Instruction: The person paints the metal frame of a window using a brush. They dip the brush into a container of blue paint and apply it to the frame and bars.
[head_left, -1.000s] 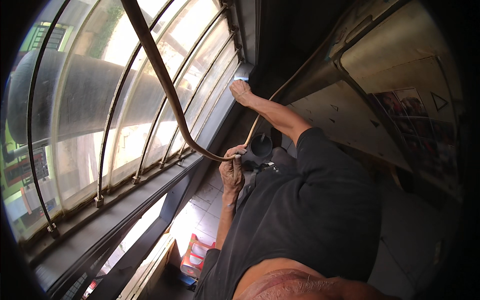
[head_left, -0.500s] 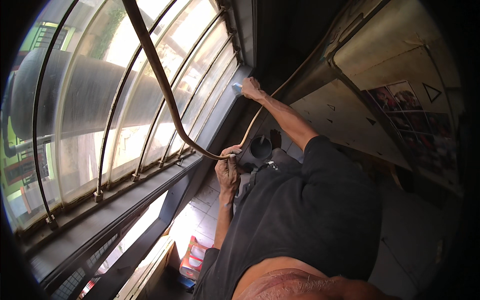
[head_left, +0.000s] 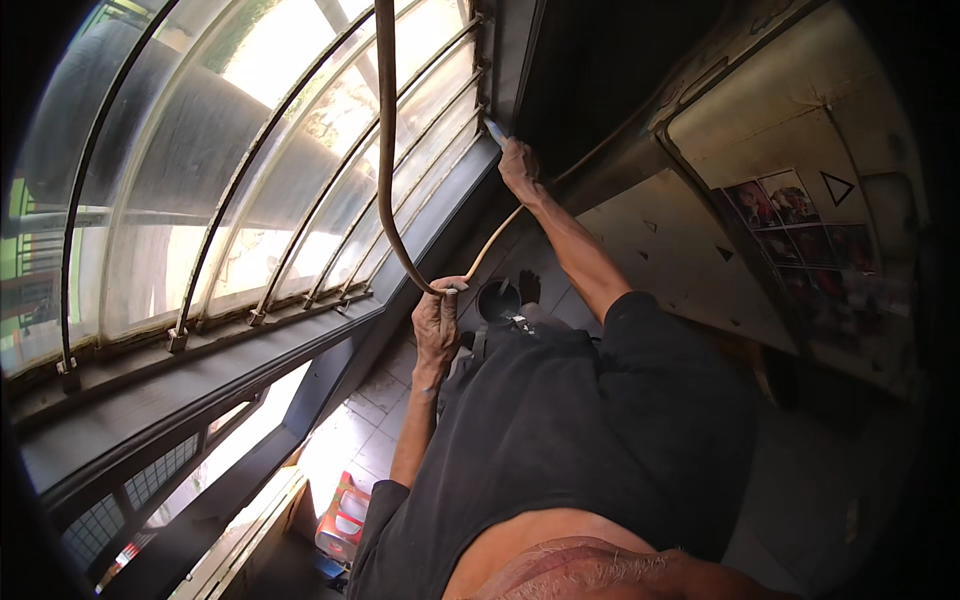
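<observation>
My left hand (head_left: pixel 437 325) is closed round a long brown cable or hose (head_left: pixel 388 170), which droops in front of the window and runs on past my hand toward the far right. Its fingertips look coated with pale dust. Farther off, my right hand (head_left: pixel 520 170) is closed on a small flat pale-blue tool (head_left: pixel 495 131); its exact kind is too small to tell. The tool's tip is by the far corner of the grey window frame (head_left: pixel 478 168), where sill and upright meet. My right forearm passes over the cable.
Barred window panes (head_left: pixel 230 180) fill the left. A dark bucket (head_left: pixel 498 298) stands on the tiled floor near my feet. A red-and-white object (head_left: pixel 343 515) lies low on the left. At right is a pale panel (head_left: pixel 790 120) with pictures stuck on it.
My right hand has turned, so the pale-blue tool now points up toward the frame's upright. The view has shifted, and the cable hangs more vertically. My left hand keeps its grip.
</observation>
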